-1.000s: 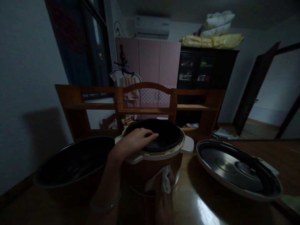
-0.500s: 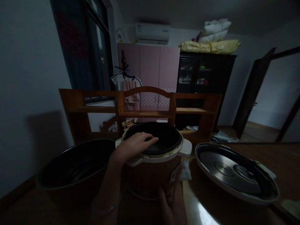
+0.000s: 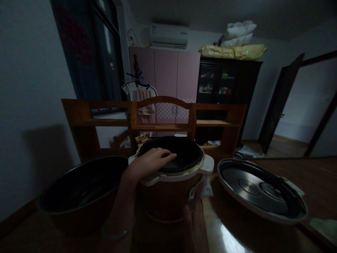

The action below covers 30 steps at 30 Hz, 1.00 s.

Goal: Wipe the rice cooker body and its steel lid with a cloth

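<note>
In the middle stands an electric pressure cooker (image 3: 168,196) with a dark body, a pale rim and side handles; its lid is off and the inside looks black. My left hand (image 3: 147,163) lies over the near left part of the rim, fingers bent inward and partly hidden, thumb stretched across the opening. Low on the cooker's right side, my right hand (image 3: 196,218) presses a white cloth (image 3: 206,188) against the outer wall. The fingers of that hand are close together, and the cloth sticks out beyond them.
A large black inner pot (image 3: 86,189) sits at left. To the right, the lid (image 3: 260,191) lies with its metal underside up on the shiny tabletop (image 3: 218,218). A wooden shelf rack (image 3: 163,127) rises behind the cooker. The room is dim.
My right hand and the cloth have shifted slightly upward along the cooker's side. My left hand keeps its place on the rim. The whole view has turned a little.
</note>
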Each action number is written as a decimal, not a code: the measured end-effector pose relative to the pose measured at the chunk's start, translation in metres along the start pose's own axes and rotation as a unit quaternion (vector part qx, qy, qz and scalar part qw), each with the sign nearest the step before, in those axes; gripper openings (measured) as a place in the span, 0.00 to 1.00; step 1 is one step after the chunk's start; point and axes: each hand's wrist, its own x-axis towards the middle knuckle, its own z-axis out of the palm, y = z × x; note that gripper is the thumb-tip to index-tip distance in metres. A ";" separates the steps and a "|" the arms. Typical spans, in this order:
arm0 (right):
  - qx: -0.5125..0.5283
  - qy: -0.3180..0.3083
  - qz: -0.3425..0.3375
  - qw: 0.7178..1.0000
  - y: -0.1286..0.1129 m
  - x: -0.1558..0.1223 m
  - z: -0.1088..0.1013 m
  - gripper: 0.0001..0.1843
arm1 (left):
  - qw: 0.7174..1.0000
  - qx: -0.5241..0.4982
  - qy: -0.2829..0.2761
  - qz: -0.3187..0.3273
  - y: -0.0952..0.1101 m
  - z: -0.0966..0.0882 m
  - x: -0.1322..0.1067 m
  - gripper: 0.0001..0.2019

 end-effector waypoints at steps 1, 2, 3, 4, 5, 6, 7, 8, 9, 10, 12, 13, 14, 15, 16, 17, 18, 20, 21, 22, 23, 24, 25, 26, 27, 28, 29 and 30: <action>-0.012 -0.003 -0.023 1.000 -0.003 0.002 -0.002 0.37 | 1.000 -0.003 -0.003 -0.001 -0.001 0.000 0.000 0.29; -0.031 -0.004 -0.054 0.998 -0.006 0.003 -0.002 0.38 | 1.000 -0.006 -0.006 -0.001 -0.001 0.000 0.001 0.29; -0.054 -0.004 -0.088 0.995 -0.008 0.002 0.000 0.39 | 1.000 -0.008 -0.007 -0.001 -0.002 0.000 0.001 0.29; -0.077 -0.003 -0.122 0.989 -0.009 0.000 0.002 0.40 | 1.000 -0.010 -0.006 -0.001 -0.001 0.000 0.000 0.29; -0.098 -0.002 -0.152 0.984 -0.008 -0.003 0.006 0.42 | 1.000 -0.009 -0.001 -0.002 -0.001 0.000 0.000 0.29; -0.115 -0.001 -0.172 0.978 -0.004 -0.007 0.010 0.43 | 1.000 -0.008 0.002 -0.003 0.000 0.000 -0.001 0.28; -0.126 0.001 -0.179 0.976 0.001 -0.012 0.014 0.44 | 1.000 -0.007 0.005 -0.006 0.000 -0.001 -0.001 0.28; -0.128 0.005 -0.169 0.977 0.007 -0.017 0.017 0.43 | 1.000 -0.006 0.007 -0.008 0.001 -0.001 -0.002 0.28; -0.123 0.010 -0.148 0.981 0.015 -0.022 0.020 0.42 | 1.000 -0.005 0.009 -0.010 0.002 -0.002 -0.002 0.29; -0.113 0.017 -0.120 0.986 0.022 -0.026 0.022 0.41 | 1.000 -0.004 0.010 -0.012 0.003 -0.002 -0.002 0.29; -0.094 0.029 -0.074 0.992 0.034 -0.031 0.023 0.39 | 1.000 -0.007 0.008 -0.015 0.004 -0.003 -0.001 0.29; -0.088 0.034 -0.055 0.994 0.037 -0.032 0.022 0.38 | 1.000 -0.009 0.008 -0.018 0.004 -0.003 -0.001 0.29; -0.083 0.035 -0.041 0.995 0.038 -0.032 0.021 0.36 | 1.000 -0.010 0.008 -0.020 0.004 -0.003 -0.001 0.28; -0.078 0.036 -0.031 0.996 0.036 -0.031 0.018 0.35 | 1.000 -0.013 0.007 -0.023 0.003 -0.003 -0.001 0.28; -0.069 0.034 -0.025 0.997 0.033 -0.028 0.016 0.35 | 1.000 -0.015 0.007 -0.027 0.003 -0.003 -0.001 0.28; -0.060 0.030 -0.027 0.997 0.028 -0.026 0.013 0.34 | 0.999 -0.017 0.008 -0.030 0.002 -0.003 0.000 0.28; -0.051 0.024 -0.037 0.998 0.022 -0.022 0.011 0.35 | 0.999 -0.020 0.010 -0.032 0.001 -0.002 0.000 0.29; -0.040 0.011 -0.067 0.997 0.012 -0.017 0.009 0.36 | 0.999 -0.027 0.008 -0.030 -0.001 -0.002 0.000 0.29; -0.039 0.004 -0.078 0.996 0.008 -0.015 0.010 0.37 | 0.999 -0.029 0.006 -0.026 -0.002 -0.002 0.000 0.29; -0.042 0.000 -0.085 0.996 0.005 -0.014 0.011 0.38 | 0.999 -0.031 0.003 -0.022 -0.002 -0.003 0.001 0.29; -0.050 -0.003 -0.087 0.995 0.004 -0.015 0.013 0.38 | 0.999 -0.033 0.000 -0.018 -0.003 -0.003 0.001 0.29; -0.063 -0.002 -0.087 0.994 0.004 -0.016 0.016 0.39 | 0.999 -0.035 -0.002 -0.015 -0.004 -0.003 0.002 0.29; -0.078 0.000 -0.086 0.993 0.005 -0.018 0.018 0.39 | 0.999 -0.037 -0.003 -0.014 -0.005 -0.003 0.002 0.29; -0.093 0.004 -0.083 0.992 0.008 -0.021 0.020 0.40 | 0.999 -0.039 -0.002 -0.015 -0.005 -0.003 0.002 0.29; -0.103 0.006 -0.078 0.992 0.011 -0.024 0.021 0.41 | 0.999 -0.041 -0.002 -0.017 -0.006 -0.003 0.003 0.29; -0.105 0.005 -0.070 0.992 0.015 -0.028 0.021 0.43 | 0.999 -0.042 -0.001 -0.018 -0.007 -0.003 0.003 0.29; -0.099 0.001 -0.061 0.993 0.018 -0.032 0.020 0.45 | 0.999 -0.041 -0.001 -0.020 -0.008 -0.002 0.004 0.30; -0.091 -0.005 -0.050 0.995 0.021 -0.036 0.018 0.47 | 0.999 -0.039 -0.001 -0.022 -0.008 -0.002 0.004 0.30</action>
